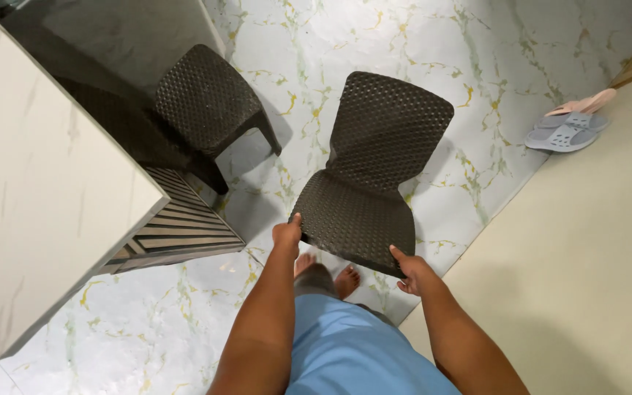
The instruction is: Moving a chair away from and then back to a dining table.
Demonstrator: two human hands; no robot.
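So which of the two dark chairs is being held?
Start at the white marble-look table on the left; one dark woven chair is tucked beside it. The held chair stands apart mid-floor, with the left hand and right hand gripping its seat edge.

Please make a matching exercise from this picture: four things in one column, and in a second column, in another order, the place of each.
Things:
1. Held chair
2. Second chair
3. Slippers
4. White table top

Places:
A. Far right on the floor, near the beige wall
B. Left edge of the view, above the slatted base
C. Centre, its seat edge gripped by the left hand and the right hand
D. Upper left, partly pushed under the table

Pairs: 1-C, 2-D, 3-A, 4-B
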